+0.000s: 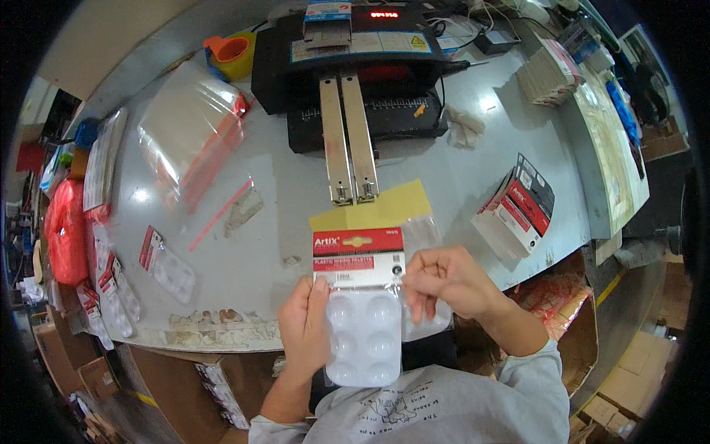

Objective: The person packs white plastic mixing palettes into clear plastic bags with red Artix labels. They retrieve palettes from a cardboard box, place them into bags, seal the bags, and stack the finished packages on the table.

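Observation:
A white plastic paint palette [364, 337] with several round wells hangs below a red-and-white header card [359, 259], in front of my body at the table's near edge. My left hand [305, 320] grips the pack's left edge, thumb on the front where card and palette meet. At the card's right edge, my right hand [455, 285] has thumb and forefinger pinched together against it, the other fingers curled. Another white palette [433, 323] shows partly behind the pack, below the right hand. Behind the card, a yellow sheet [410, 200] lies near the metal rails.
A black machine [355, 52] with two metal rails [350, 140] stands ahead. Clear plastic bags [192, 126] and several carded palettes [168, 270] lie left. Right are a stack of header cards [518, 211], another card stack [547, 74] and a crumpled tissue [464, 127].

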A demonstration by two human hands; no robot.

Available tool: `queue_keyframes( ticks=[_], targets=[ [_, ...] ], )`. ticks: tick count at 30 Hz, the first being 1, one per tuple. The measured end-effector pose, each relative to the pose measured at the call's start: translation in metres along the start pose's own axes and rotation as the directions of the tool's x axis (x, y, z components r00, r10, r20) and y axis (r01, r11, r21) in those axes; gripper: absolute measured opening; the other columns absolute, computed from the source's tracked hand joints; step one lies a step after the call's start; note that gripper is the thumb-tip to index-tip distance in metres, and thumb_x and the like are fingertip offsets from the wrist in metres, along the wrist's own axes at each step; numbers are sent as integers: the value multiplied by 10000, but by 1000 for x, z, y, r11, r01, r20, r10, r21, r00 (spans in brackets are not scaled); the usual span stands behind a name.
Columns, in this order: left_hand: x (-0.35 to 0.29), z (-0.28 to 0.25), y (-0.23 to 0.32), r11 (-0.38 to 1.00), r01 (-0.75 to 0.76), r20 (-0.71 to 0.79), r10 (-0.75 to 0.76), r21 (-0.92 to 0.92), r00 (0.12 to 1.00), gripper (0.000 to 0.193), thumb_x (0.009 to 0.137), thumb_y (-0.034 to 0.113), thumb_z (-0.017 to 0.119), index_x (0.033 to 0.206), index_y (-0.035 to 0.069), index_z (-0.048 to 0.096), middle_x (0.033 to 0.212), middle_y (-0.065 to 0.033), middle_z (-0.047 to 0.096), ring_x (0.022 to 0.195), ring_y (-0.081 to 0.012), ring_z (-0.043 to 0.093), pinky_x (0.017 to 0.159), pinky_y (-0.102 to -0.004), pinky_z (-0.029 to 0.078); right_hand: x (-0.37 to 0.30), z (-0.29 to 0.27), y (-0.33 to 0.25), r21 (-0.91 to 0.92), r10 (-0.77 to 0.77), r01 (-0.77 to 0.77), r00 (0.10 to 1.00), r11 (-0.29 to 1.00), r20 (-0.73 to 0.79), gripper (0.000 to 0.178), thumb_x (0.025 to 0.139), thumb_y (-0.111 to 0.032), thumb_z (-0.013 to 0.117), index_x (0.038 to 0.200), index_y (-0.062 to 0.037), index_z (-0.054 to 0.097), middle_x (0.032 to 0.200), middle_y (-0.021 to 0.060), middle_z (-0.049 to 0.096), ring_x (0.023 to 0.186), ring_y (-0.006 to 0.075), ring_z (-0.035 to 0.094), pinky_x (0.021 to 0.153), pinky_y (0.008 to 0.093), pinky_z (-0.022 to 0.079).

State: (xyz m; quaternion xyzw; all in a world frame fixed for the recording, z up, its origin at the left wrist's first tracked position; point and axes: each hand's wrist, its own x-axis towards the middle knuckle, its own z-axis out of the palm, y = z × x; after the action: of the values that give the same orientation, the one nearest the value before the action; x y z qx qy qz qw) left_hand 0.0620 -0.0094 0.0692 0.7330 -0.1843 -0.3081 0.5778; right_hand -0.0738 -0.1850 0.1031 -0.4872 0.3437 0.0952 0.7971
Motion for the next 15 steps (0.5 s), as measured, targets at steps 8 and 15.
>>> queue_keyframes(
  ticks=[8, 15],
  targets=[
    [64, 11, -22, 974, 79, -27, -75, 211, 997, 312, 941, 231, 467, 758, -20, 496, 614, -121, 487, 578, -173, 416, 577, -320, 376, 65, -10, 2, 67, -28, 41, 981, 997, -190, 161, 891, -145, 552, 827, 3, 562, 750, 83, 619, 615, 170, 653, 494, 237, 489],
    [83, 17, -25, 987, 26, -29, -21, 160, 999, 313, 952, 218, 458, 750, -16, 502, 610, -81, 470, 601, -113, 397, 573, -267, 359, 82, -19, 0, 87, -153, 180, 957, 980, -248, 172, 905, -152, 553, 860, 14, 570, 749, 80, 616, 600, 161, 632, 540, 264, 519]
  ],
)
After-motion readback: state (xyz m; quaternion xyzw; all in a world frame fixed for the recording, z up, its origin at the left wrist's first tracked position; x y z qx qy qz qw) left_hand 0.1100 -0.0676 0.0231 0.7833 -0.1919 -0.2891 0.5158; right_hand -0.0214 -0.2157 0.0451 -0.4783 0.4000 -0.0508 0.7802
